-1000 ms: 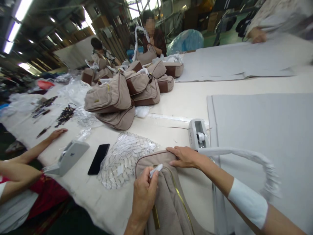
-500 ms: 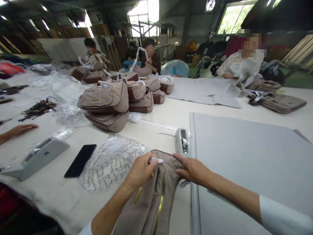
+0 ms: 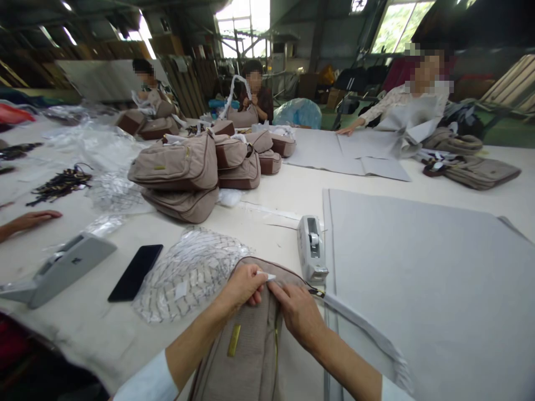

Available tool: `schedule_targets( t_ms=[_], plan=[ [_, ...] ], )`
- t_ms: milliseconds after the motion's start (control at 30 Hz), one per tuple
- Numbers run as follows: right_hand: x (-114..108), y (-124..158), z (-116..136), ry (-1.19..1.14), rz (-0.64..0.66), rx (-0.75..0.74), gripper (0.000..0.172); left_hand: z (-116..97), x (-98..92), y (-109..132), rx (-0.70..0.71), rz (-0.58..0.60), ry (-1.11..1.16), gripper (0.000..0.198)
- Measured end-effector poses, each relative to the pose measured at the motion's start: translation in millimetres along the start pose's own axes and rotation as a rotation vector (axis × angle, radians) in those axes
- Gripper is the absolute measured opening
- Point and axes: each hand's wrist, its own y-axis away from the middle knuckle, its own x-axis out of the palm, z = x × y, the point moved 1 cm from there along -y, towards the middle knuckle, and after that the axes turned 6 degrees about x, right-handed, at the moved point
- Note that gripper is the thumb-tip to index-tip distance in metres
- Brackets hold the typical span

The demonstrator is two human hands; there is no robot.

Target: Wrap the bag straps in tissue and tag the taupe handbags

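A taupe fabric bag [image 3: 253, 345] with a gold plate and gold zip lies in front of me. My left hand [image 3: 244, 287] is closed in a pinch on a small white strip [image 3: 266, 275] near the bag's top; whether it is paper or tape I cannot tell. My right hand [image 3: 300, 313] rests on the bag just right of the strip, its fingers stretched out and index fingertip close to it. From the bag's right side runs a white-wrapped strap [image 3: 368, 328].
A grey tape dispenser [image 3: 311, 248] stands beyond the bag, beside large grey sheets [image 3: 418, 267]. To the left are crumpled clear plastic [image 3: 188, 278], a black phone [image 3: 136, 273] and another dispenser [image 3: 75, 267]. Stacked bags [image 3: 175, 167] and several co-workers are farther back.
My right hand has moved left from the bag's edge onto its top, near the white strip. The bag has turned flatter, and its wrapped strap now shows at right.
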Motion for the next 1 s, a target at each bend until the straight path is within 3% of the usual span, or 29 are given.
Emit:
schedule_targets(
  t_ms=[100, 200, 267, 367, 467, 567, 667, 767, 1000],
  plan=[
    [14, 0, 3, -0.222, 0.003, 0.145, 0.05, 5, 2.4, -3, -0.004, -0.009, 0.007, 0.023],
    [16, 3, -5, -0.582, -0.062, 0.258, 0.042, 13, 5.5, -4, -0.011, -0.014, 0.031, 0.028],
    [7, 5, -25, -0.732, -0.16, 0.384, 0.035, 18, 6.5, -3, -0.014, -0.019, 0.076, 0.032],
    [-14, 5, -75, -0.797, -0.286, 0.756, 0.037, 20, 6.9, -1, -0.029, -0.032, 0.141, 0.036],
    [-29, -2, -120, -0.881, -0.183, 0.977, 0.034, 19, 7.8, -1, -0.046, -0.038, 0.148, 0.038],
    [-30, -16, -141, -0.991, 0.008, 1.07, 0.03, 19, 8.9, -3, -0.049, -0.038, 0.153, 0.039],
    [-30, -30, -144, -1.085, 0.119, 1.14, 0.027, 22, 9.2, -4, -0.051, -0.047, 0.156, 0.039],
    [-34, -33, -140, -1.149, 0.138, 1.156, 0.026, 25, 9.0, -3, -0.052, -0.053, 0.161, 0.039],
    [-41, 10, -106, -1.313, 0.114, 1.187, 0.042, 25, 8.2, 1, -0.045, -0.066, 0.16, 0.038]
  ],
)
